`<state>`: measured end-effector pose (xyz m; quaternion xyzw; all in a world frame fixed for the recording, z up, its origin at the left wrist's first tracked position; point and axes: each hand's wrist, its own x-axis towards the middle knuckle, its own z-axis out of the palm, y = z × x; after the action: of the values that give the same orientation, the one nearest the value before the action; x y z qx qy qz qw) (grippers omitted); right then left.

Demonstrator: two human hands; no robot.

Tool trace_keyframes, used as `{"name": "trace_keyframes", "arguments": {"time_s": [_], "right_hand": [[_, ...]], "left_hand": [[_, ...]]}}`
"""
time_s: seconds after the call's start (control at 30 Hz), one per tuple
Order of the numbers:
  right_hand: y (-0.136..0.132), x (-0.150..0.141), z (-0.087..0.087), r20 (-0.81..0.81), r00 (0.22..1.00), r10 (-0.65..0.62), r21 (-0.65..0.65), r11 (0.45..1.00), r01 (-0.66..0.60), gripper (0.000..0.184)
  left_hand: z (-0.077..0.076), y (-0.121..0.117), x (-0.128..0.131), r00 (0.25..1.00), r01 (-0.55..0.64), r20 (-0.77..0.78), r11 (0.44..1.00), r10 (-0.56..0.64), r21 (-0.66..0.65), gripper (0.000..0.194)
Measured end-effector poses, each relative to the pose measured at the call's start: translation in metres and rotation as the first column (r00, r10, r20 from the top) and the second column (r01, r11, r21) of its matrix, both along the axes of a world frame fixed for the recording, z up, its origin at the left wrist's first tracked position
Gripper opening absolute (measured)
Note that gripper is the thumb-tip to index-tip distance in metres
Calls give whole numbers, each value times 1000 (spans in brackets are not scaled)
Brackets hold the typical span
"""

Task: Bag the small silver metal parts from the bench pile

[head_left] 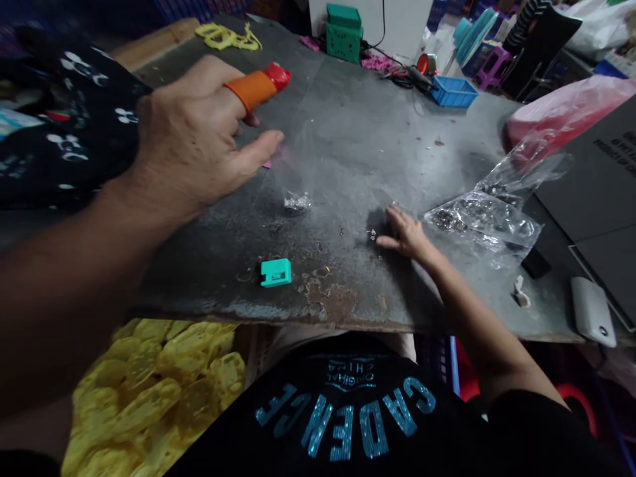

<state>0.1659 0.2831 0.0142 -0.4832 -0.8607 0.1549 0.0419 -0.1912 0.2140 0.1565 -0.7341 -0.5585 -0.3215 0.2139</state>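
My left hand point(193, 129) is raised over the left of the grey table, thumb and forefinger apart. An orange sleeve point(251, 91) with a red tip covers one finger. Just right of its thumb is a small cluster of shiny metal bits point(297, 202), seemingly in a clear bag. My right hand point(405, 232) is low at the tabletop, thumb and fingers spread, beside a few tiny metal pieces point(372, 234). Some small bits also lie by its fingertips, partly hidden. Between me and the cluster sits a turquoise plastic block point(275, 272) with a slot.
A clear bag of small metal parts point(481, 218) lies right of my right hand, beside a grey box point(591, 172). A white device point(591, 311) rests near the right edge. At the back are a green basket point(344, 36) and a blue tray point(453, 91). Yellow pieces point(159, 391) fill the space below left.
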Motion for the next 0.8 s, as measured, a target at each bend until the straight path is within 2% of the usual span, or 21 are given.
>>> {"name": "trace_keyframes", "arguments": {"time_s": [0.07,0.13,0.2,0.27,0.33,0.37,0.43,0.5,0.57,0.63,0.73,0.8], "right_hand": [[24,-5,2,50,993,-111,45,993,109,91],[29,-8,2,82,992,-92,57,995,87,87],[8,-6,0,71,995,64,43,997,-67,84],[-27,5,-2,29,970,241,25,970,-241,85],[-56,24,-2,-23,949,314,13,950,-313,87],[-64,36,-2,-40,959,282,26,959,-281,87],[-65,58,-4,-31,995,98,86,992,-95,88],[-57,70,-8,20,992,-127,157,980,122,89],[-53,69,-13,66,975,-214,176,964,200,90],[-61,60,-16,70,988,-135,154,980,123,91],[-77,48,-15,23,995,95,108,989,-97,90],[-73,49,-11,-5,995,97,126,987,-96,87]], "left_hand": [[1,-9,1,997,-79,-12,996,78,-34,57],[3,-21,0,995,-97,-28,993,95,-69,57],[5,-34,-4,998,-62,-24,992,60,-109,55],[5,-44,-11,1000,-1,14,997,2,-73,60],[4,-51,-17,998,66,25,997,-65,-35,61],[2,-53,-19,996,82,22,996,-82,-39,60],[0,-58,-15,996,86,0,993,-86,-77,58],[-2,-66,-5,997,76,-2,991,-76,-109,55],[-5,-76,8,996,91,9,989,-91,-120,48],[-10,-88,18,992,121,58,986,-115,-112,41],[-22,-108,24,984,127,139,985,-110,-114,40],[-31,-120,24,962,137,253,984,-105,-114,42]]}}
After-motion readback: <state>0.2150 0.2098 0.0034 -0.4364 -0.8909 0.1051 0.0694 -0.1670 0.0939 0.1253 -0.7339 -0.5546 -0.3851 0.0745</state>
